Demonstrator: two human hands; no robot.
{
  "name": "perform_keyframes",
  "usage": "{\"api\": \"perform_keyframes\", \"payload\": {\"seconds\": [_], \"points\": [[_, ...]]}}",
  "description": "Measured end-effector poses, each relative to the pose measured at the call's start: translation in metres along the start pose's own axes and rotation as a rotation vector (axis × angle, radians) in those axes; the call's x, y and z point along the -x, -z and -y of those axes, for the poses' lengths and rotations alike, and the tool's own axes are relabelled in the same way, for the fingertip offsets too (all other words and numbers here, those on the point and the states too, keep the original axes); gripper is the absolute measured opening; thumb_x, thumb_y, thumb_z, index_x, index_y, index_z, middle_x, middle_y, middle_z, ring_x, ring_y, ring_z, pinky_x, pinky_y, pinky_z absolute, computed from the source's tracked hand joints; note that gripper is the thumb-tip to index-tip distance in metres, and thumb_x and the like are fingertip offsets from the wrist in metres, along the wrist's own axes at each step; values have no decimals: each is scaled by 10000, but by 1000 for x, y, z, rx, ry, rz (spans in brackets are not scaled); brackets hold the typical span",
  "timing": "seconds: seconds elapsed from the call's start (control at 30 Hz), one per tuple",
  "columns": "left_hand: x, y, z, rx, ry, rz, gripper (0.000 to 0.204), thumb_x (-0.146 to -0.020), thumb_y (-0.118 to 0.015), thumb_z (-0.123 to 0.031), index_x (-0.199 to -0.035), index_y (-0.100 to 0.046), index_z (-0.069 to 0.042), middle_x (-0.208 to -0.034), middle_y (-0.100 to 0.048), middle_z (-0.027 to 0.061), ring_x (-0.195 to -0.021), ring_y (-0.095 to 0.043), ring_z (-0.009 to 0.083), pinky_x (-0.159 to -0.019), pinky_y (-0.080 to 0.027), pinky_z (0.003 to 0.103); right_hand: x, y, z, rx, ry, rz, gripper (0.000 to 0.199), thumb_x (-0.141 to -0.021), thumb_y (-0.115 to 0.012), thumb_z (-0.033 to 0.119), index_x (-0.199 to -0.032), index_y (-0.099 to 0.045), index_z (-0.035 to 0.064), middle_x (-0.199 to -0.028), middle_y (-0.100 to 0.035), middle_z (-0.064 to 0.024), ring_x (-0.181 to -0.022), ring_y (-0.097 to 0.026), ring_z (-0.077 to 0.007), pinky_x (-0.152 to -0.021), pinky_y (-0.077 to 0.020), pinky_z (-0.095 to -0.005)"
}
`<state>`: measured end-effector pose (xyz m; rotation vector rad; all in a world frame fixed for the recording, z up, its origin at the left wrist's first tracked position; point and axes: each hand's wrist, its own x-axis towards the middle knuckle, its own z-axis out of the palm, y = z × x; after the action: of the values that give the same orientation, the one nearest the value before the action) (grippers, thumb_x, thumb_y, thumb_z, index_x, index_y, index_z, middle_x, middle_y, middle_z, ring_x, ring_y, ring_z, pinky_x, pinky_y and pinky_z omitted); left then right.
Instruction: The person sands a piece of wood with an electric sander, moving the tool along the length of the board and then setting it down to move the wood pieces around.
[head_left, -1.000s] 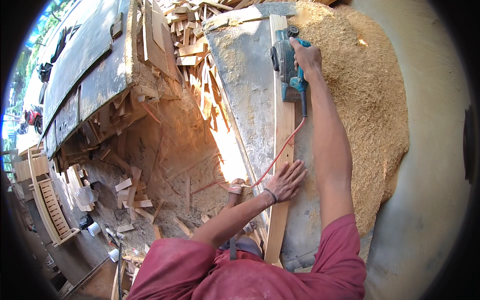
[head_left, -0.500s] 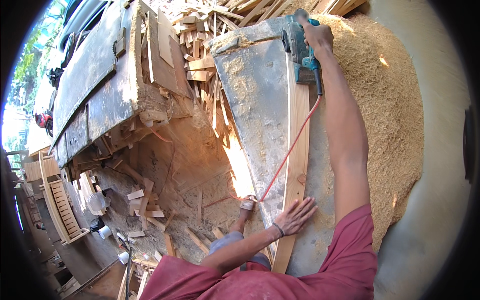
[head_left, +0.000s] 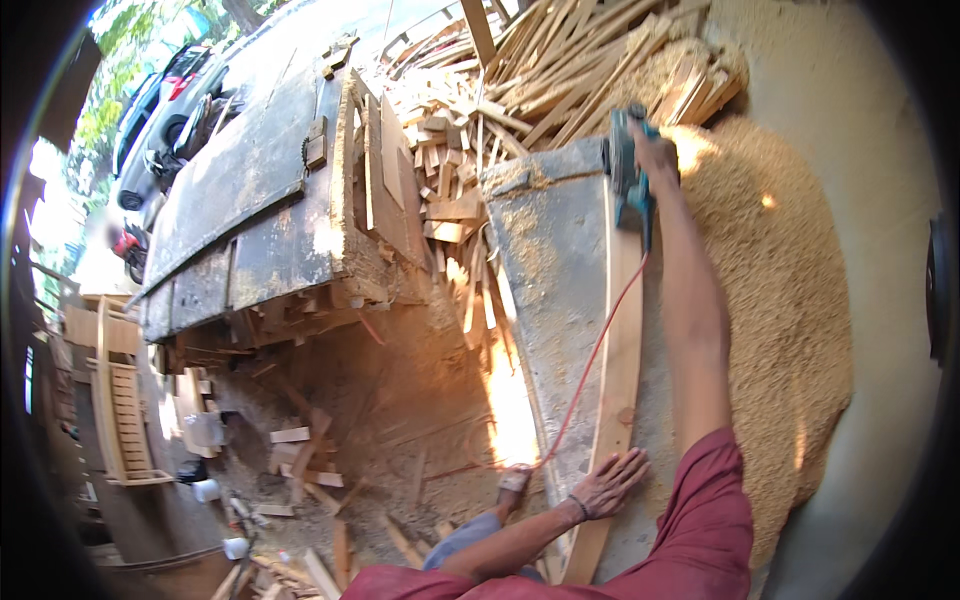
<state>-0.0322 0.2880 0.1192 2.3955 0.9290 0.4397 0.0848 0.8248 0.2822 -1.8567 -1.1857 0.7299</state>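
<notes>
My right hand [head_left: 655, 158], at the end of an outstretched arm, is closed round the handle of a teal electric hand planer [head_left: 624, 180]. The planer rests on the far end of a long pale wooden plank [head_left: 622, 350], partly hidden by my hand. The plank lies lengthwise on a grey, dusty workbench [head_left: 548, 290]. Near the plank's close end my left hand [head_left: 610, 485] lies flat on it, fingers stretched out and holding nothing. A red power cord [head_left: 592, 358] runs from the planer back across the plank and off the bench's left side.
A large heap of shavings [head_left: 770, 330] stands along the bench's right side. A worn dark wooden table [head_left: 250, 220] is on the left. Behind lie piled offcuts and strips [head_left: 570, 70]. Scraps [head_left: 300, 460] litter the floor; a slatted wooden piece [head_left: 125, 410] stands far left.
The view has shifted, so the bench, planer and both hands appear lower and farther right. My right hand still grips the planer at the plank's far end; my left hand remains on the plank.
</notes>
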Motion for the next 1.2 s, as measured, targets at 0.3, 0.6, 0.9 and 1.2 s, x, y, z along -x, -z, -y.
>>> {"api": "perform_keyframes", "payload": {"seconds": [0.3, 0.6, 0.9, 1.2], "points": [[-2, 5, 2, 75, -51, 63, 840, -809, -647, -308, -1537, -291, -84, -1593, -272, 159, -1506, -198, 308, -1209, -174, 481, 312, 133, -52, -572, -219, -74, 314, -896, -720, 336, -856, -617, 42, -599, -520, 2, -429, -478, -89, -384, -377, -262], [241, 46, -115, 854, 9, 588, 321, -916, -553, -267, -1140, -670, -68, -947, -719, 157, -904, -694, 336, -831, -537, 428, 610, 248, -140, -543, -489, -247, 293, -934, -684, 345, -920, -610, 63, -612, -529, -4, -445, -482, -112, -416, -406, -271], [239, -111, -148, 664, 794, -237, 772, -837, -708, -280, -1451, -324, -14, -1284, -479, 272, -1206, -492, 407, -1002, -437, 472, 879, 291, -221, -702, -800, -364, 307, -926, -686, 356, -914, -597, 63, -593, -512, -15, -450, -489, -120, -421, -421, -286], [221, -130, -198, 394, 947, -97, 1358, -673, -864, -196, -1530, 180, -51, -1459, -240, 311, -1342, -321, 502, -1128, -346, 492, 986, 311, -246, -722, -754, -407, 300, -917, -697, 314, -935, -592, 33, -626, -524, -22, -460, -496, -123, -420, -411, -280]]}}
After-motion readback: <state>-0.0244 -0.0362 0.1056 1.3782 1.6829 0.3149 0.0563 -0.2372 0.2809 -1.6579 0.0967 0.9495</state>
